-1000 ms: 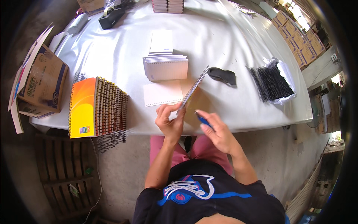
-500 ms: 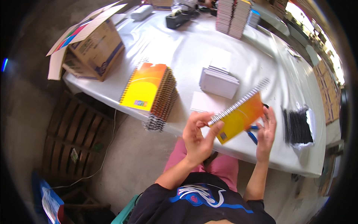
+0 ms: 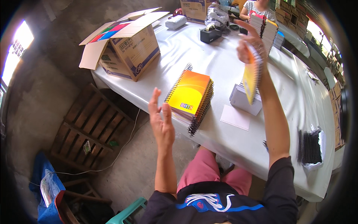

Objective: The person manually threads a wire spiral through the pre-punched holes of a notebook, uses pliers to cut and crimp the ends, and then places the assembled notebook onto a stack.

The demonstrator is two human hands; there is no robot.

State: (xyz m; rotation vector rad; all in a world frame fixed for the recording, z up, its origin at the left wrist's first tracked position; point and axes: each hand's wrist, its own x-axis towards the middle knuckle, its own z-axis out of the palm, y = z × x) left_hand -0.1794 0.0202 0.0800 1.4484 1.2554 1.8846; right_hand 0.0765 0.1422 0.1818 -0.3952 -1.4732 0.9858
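The right hand (image 3: 249,48) was found above the white-covered table (image 3: 209,56), closed around the upper part of an orange-and-yellow spiral notebook (image 3: 250,79), which hung on edge in front of the page blocks (image 3: 241,99); blur left the exact placing of the fingertips unclear. The left hand (image 3: 163,125) was empty, fingers up and thumb apart, just beside the notebook stack (image 3: 189,91). Coils showed along both sides of that stack, presumably because books were turned alternately to keep it level. Black coils (image 3: 308,147) lay bunched at the table's right, probably to prevent tangling. The carton's (image 3: 136,56) flaps stood open, apparently to give access to the coloured contents
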